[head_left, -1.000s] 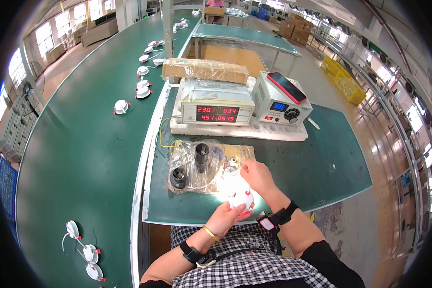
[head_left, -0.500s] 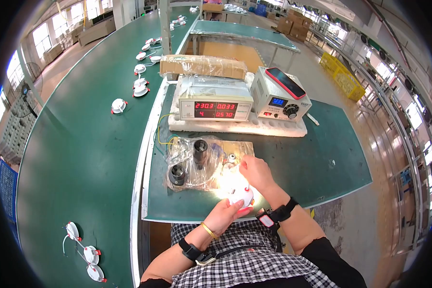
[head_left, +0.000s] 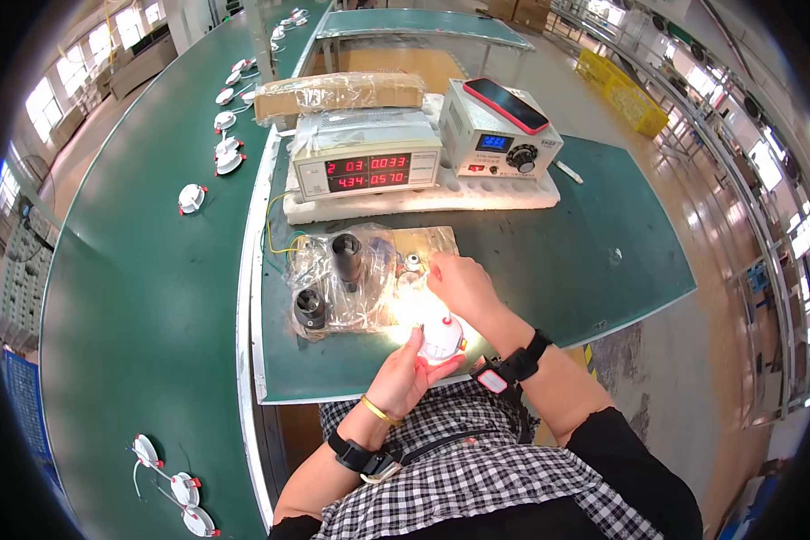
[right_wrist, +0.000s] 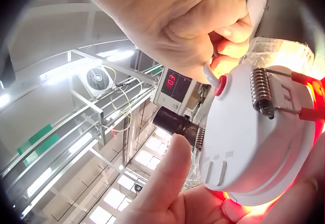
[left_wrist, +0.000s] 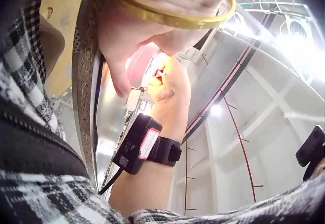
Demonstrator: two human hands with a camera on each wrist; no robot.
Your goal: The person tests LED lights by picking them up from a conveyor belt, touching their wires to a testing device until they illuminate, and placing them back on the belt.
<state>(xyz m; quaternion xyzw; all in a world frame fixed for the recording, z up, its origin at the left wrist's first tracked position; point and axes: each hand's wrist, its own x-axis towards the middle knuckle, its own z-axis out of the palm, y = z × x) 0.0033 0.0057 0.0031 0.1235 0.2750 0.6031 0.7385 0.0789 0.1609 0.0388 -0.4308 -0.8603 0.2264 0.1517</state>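
In my left hand (head_left: 403, 376) I hold a lit white downlight (head_left: 442, 340) from below, thumb at its left edge. Its back faces up, and bright light spills toward the board. A coiled spring (right_wrist: 261, 89) with red-sleeved clip arms shows on its side in the right wrist view. My right hand (head_left: 463, 286), fingers curled, grips the short white cable (right_wrist: 209, 74) that leaves the lamp through a red grommet. The cable's far end is hidden in those fingers. Just left of them lies a plastic-wrapped board (head_left: 373, 301) with two black cylindrical sockets (head_left: 346, 256).
Behind the board, a meter (head_left: 369, 171) with red digits and a power unit (head_left: 497, 135) sit on white foam (head_left: 360, 209). A red-edged phone (head_left: 506, 103) lies on the unit, and a taped carton (head_left: 342, 97) behind the meter. More downlights (head_left: 192, 199) line the green left table (head_left: 144, 297).
The head view has shifted, so the bench sits higher and further left. My left thumb has moved to the lamp's left edge. The meter's digits have changed slightly; the right hand keeps its grip.
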